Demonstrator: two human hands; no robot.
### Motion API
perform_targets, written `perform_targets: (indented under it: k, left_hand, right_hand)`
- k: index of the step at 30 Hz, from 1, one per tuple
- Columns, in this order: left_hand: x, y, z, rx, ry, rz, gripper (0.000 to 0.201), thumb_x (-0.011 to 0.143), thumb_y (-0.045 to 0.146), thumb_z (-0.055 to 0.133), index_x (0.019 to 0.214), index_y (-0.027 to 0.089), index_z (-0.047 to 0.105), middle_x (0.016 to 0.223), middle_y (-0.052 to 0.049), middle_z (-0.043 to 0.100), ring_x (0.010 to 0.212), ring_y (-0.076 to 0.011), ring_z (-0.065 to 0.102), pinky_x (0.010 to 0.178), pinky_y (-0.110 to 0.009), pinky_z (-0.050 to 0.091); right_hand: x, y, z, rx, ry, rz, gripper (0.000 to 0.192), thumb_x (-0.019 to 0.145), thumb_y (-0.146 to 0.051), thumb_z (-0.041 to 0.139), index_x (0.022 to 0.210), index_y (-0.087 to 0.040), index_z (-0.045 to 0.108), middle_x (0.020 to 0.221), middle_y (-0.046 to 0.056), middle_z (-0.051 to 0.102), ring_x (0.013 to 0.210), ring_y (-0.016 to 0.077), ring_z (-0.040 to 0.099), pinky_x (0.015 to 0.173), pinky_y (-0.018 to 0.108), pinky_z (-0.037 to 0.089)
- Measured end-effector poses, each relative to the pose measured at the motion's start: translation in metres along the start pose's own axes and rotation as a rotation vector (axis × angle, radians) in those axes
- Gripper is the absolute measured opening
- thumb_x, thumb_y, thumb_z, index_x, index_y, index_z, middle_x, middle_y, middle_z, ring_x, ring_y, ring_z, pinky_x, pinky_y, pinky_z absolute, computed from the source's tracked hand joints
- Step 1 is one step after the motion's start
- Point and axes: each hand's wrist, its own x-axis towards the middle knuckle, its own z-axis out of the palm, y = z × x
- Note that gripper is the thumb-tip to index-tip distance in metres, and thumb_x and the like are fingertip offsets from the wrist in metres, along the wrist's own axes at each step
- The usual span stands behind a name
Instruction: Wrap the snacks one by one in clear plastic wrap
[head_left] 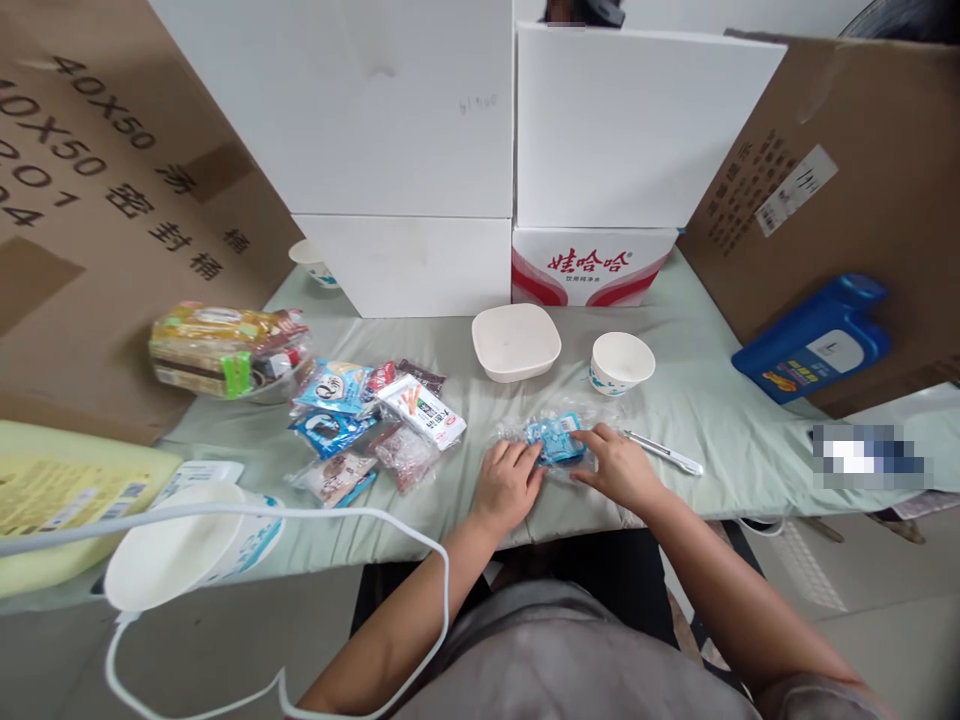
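Observation:
A clear plastic packet with a blue snack inside (556, 437) lies on the pale green cloth near the table's front edge. My left hand (507, 483) pinches its left end and my right hand (616, 466) grips its right end, both resting on the cloth. Just right of my right hand lies a silver utility knife (667, 457). Behind the packet stand a white square bowl (516, 341) and a white paper cup (621, 362), both seemingly empty.
A pile of several snack packets (373, 425) lies to the left, with a bagged bread pack (225, 349) beyond. White boxes (405, 150) and cardboard sheets wall the back and sides. A blue jug (814, 338) lies right. Paper bowls (180, 545) and a white cable sit front left.

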Motion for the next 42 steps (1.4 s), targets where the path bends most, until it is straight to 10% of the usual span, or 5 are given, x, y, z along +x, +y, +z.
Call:
perform_targets:
  k: [5, 13, 32, 38, 42]
  left_hand:
    - [-0.004, 0.004, -0.005, -0.006, 0.045, 0.123, 0.022, 0.088, 0.029, 0.059, 0.068, 0.019, 0.063, 0.079, -0.005, 0.064, 0.098, -0.0254, 0.055, 0.09, -0.045, 0.04]
    - [-0.001, -0.001, 0.01, 0.065, 0.092, -0.219, 0.022, 0.079, 0.015, 0.062, 0.1, 0.016, 0.059, 0.116, -0.014, 0.058, 0.106, -0.0282, 0.055, 0.09, -0.044, 0.049]
    - [-0.003, -0.003, 0.012, 0.103, 0.019, -0.232, 0.028, 0.081, 0.019, 0.06, 0.109, 0.015, 0.06, 0.121, -0.014, 0.058, 0.109, -0.031, 0.053, 0.092, -0.046, 0.049]
    - [-0.001, 0.001, 0.012, 0.137, 0.055, -0.266, 0.033, 0.08, 0.022, 0.062, 0.113, 0.015, 0.059, 0.128, -0.017, 0.052, 0.113, -0.0325, 0.052, 0.094, -0.048, 0.047]
    - [-0.003, -0.002, 0.005, 0.196, 0.058, -0.334, 0.052, 0.078, 0.032, 0.067, 0.124, 0.01, 0.053, 0.133, -0.021, 0.049, 0.116, -0.0354, 0.051, 0.097, -0.049, 0.045]
  right_hand:
    - [0.014, 0.0, 0.013, -0.08, 0.025, -0.259, 0.055, 0.079, -0.024, 0.068, 0.131, -0.02, 0.054, 0.14, 0.015, 0.048, 0.13, 0.0321, 0.041, 0.103, 0.049, 0.04]
    - [0.046, 0.005, 0.011, -0.036, -0.041, -0.277, 0.06, 0.085, -0.032, 0.06, 0.139, -0.011, 0.044, 0.124, 0.016, 0.063, 0.111, 0.0282, 0.058, 0.095, 0.042, 0.048]
    - [0.171, -0.018, -0.009, 0.699, 0.435, 0.185, 0.042, 0.087, -0.042, 0.051, 0.12, -0.016, 0.055, 0.102, 0.012, 0.066, 0.088, 0.0228, 0.063, 0.075, 0.04, 0.055]
    - [0.097, -0.033, 0.015, 0.144, 0.249, -0.328, 0.029, 0.093, -0.026, 0.046, 0.115, -0.017, 0.063, 0.112, 0.013, 0.066, 0.107, 0.0246, 0.058, 0.096, 0.043, 0.044]
    - [0.035, -0.023, 0.044, -0.11, 0.041, -0.211, 0.049, 0.09, -0.036, 0.054, 0.135, -0.016, 0.052, 0.145, 0.016, 0.046, 0.136, 0.0339, 0.036, 0.109, 0.053, 0.029]
